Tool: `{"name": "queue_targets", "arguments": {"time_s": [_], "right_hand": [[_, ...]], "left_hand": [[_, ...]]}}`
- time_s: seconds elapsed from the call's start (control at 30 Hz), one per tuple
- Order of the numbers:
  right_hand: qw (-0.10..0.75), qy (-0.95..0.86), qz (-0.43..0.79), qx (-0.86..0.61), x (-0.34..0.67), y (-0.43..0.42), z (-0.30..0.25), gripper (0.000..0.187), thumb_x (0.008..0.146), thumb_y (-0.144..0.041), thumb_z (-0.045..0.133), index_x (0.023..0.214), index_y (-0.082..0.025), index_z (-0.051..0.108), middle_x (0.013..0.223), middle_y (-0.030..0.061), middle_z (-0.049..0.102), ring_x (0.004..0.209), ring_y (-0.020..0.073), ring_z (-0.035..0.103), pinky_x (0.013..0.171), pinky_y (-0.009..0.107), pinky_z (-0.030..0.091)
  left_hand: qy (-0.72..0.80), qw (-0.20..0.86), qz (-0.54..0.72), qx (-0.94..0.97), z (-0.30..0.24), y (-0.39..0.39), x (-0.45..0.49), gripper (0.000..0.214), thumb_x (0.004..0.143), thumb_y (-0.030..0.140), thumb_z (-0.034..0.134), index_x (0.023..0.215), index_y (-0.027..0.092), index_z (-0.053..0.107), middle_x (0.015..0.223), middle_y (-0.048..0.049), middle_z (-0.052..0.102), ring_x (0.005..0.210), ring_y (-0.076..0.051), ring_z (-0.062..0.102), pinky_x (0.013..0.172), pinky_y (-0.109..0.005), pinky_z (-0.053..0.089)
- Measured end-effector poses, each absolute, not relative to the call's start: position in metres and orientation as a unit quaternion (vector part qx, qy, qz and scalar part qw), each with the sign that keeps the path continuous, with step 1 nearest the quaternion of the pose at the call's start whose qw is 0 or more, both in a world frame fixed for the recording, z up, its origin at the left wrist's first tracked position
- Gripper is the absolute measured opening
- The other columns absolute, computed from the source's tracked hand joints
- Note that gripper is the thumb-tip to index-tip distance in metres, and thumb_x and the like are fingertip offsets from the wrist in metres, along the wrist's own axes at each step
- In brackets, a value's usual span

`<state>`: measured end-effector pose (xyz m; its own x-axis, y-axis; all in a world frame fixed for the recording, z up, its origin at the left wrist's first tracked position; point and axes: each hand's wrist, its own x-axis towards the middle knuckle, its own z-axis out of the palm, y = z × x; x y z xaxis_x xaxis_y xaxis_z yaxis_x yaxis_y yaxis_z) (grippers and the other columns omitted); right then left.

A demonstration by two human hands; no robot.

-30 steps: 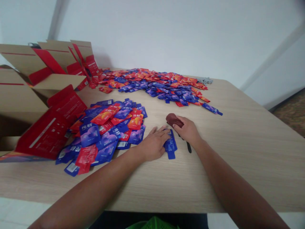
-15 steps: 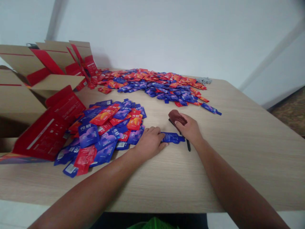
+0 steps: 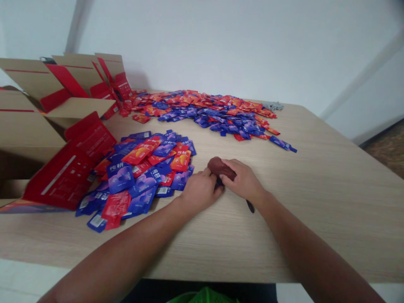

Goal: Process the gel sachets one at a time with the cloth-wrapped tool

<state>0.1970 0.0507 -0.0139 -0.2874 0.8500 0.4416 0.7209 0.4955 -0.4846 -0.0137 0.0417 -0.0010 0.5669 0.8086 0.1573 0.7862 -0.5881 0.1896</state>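
My right hand (image 3: 241, 181) is closed round a rounded brown tool (image 3: 217, 165) with a thin black strip along its underside; one end of the strip (image 3: 250, 206) sticks out below the wrist. Close by, my left hand (image 3: 200, 189) has its fingers curled over the end of a blue pouch (image 3: 219, 182) lying on the table. Both hands and the tool cover nearly all of that pouch. The fingertips of the left hand are right beside the tool. Just left of this hand lies a pile of blue and red-orange pouches (image 3: 120, 176).
Open cardboard boxes (image 3: 31, 126) with red flaps stand at the left. Along the back of the wooden table (image 3: 315, 189) stretches a long heap of pouches (image 3: 202, 107). One flat blue pouch (image 3: 283, 144) lies at its right end, and a grey cloth (image 3: 273, 106) is behind.
My right hand has slid the brown tool left along the blue pouch, up to my left hand. The pouch's spouted end, visible before, is now covered. My left hand stays in place.
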Motion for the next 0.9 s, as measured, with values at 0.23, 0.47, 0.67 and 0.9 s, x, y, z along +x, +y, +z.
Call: {"name": "queue_targets", "arguments": {"time_s": [0.23, 0.47, 0.67, 0.9], "right_hand": [[0.299, -0.800, 0.126, -0.506, 0.203, 0.060, -0.024, 0.055, 0.089, -0.028, 0.070, 0.145, -0.027, 0.066, 0.132, 0.0092, 0.075, 0.119, 0.0297, 0.072, 0.108, 0.048, 0.057], [0.289, -0.793, 0.125, -0.522, 0.205, 0.064, -0.029, 0.055, 0.090, -0.029, 0.069, 0.145, -0.027, 0.066, 0.134, 0.0097, 0.075, 0.121, 0.0302, 0.072, 0.109, 0.047, 0.057], [0.279, -0.760, 0.077, -0.582, 0.215, 0.072, -0.033, 0.052, 0.093, -0.035, 0.068, 0.143, -0.023, 0.067, 0.132, 0.0130, 0.076, 0.119, 0.0339, 0.072, 0.105, 0.050, 0.057], [0.265, -0.732, 0.050, -0.626, 0.228, 0.081, -0.036, 0.048, 0.093, -0.035, 0.069, 0.139, -0.022, 0.069, 0.127, 0.0132, 0.077, 0.113, 0.0341, 0.073, 0.100, 0.048, 0.058]], "left_hand": [[0.470, 0.053, 0.109, 0.874, 0.001, 0.044, -0.014, 0.037, 0.103, 0.049, 0.060, 0.115, 0.016, 0.070, 0.117, -0.0140, 0.070, 0.105, -0.030, 0.071, 0.087, -0.041, 0.060], [0.457, 0.061, 0.099, 0.882, 0.000, 0.047, -0.013, 0.031, 0.105, 0.045, 0.060, 0.115, 0.017, 0.071, 0.120, -0.0139, 0.068, 0.108, -0.031, 0.069, 0.092, -0.044, 0.059], [0.452, 0.046, 0.105, 0.885, -0.002, 0.046, -0.014, 0.029, 0.104, 0.043, 0.060, 0.116, 0.019, 0.072, 0.118, -0.0130, 0.066, 0.105, -0.030, 0.068, 0.092, -0.045, 0.058], [0.455, 0.044, 0.102, 0.884, -0.002, 0.045, -0.014, 0.029, 0.104, 0.043, 0.059, 0.114, 0.018, 0.072, 0.116, -0.0128, 0.065, 0.104, -0.030, 0.067, 0.092, -0.044, 0.058]]}}
